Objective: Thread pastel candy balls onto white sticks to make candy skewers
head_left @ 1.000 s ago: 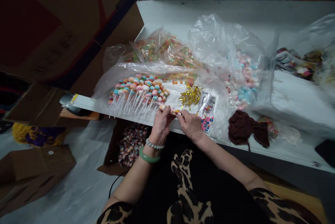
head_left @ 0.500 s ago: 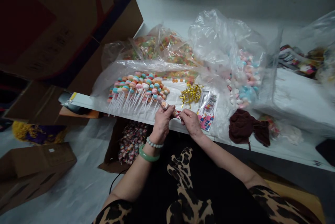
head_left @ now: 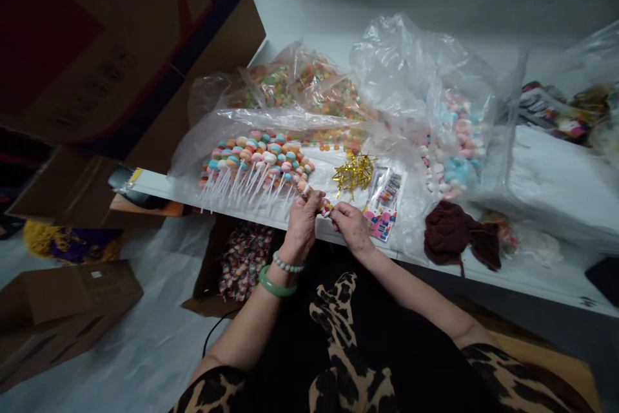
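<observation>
Close to the table's front edge, my left hand [head_left: 302,218] is closed around a wrapped candy skewer [head_left: 304,187], whose upper end shows above the fingers. Its printed wrapper end [head_left: 325,208] sticks out between my two hands. My right hand [head_left: 351,227] pinches at that end with fingertips together; whether a tie is in them is too small to see. Gold twist ties [head_left: 354,173] lie in a heap just beyond the hands. To their right are flat printed clear bags [head_left: 385,203]. Several unwrapped candy skewers [head_left: 256,165] lie at the left, white sticks toward me.
Behind lie a plastic bag of gummy candies [head_left: 309,81] and a bag of pastel marshmallows [head_left: 461,136]. A dark brown cloth [head_left: 447,232] sits at right. Below the table edge stands a box of wrapped candies [head_left: 245,258]. A large cardboard box [head_left: 145,33] rises at left.
Both hands stay together at the wrapper end and have shifted very slightly right in view. More of the printed wrapper shows between them now.
</observation>
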`<state>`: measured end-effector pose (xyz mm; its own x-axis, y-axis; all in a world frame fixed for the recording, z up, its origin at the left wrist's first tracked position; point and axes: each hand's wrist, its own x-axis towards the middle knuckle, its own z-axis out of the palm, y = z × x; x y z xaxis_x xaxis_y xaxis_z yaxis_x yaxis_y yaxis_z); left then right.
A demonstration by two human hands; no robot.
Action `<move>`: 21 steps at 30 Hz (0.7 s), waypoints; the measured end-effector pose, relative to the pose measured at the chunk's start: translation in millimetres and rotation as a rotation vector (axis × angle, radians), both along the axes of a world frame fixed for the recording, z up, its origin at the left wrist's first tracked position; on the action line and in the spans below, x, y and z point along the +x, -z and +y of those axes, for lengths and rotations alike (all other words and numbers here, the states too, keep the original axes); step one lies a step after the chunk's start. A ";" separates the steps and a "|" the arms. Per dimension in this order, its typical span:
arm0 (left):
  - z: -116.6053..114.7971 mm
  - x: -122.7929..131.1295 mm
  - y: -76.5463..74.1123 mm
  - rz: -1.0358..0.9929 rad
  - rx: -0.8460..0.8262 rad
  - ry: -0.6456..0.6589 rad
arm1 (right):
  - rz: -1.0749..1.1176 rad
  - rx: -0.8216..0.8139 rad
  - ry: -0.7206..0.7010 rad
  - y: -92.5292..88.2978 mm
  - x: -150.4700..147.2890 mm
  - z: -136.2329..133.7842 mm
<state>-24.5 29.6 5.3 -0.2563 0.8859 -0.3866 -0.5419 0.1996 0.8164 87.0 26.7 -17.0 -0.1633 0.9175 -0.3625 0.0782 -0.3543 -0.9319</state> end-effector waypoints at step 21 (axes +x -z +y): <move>-13.2 2.3 -4.6 -0.016 -0.048 0.084 | -0.072 0.243 -0.023 -9.0 5.8 -10.7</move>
<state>-22.2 16.4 9.9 -0.1756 0.8843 -0.4326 -0.5346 0.2833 0.7962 92.8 16.0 -8.0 -0.1670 0.9755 -0.1433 0.1529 -0.1179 -0.9812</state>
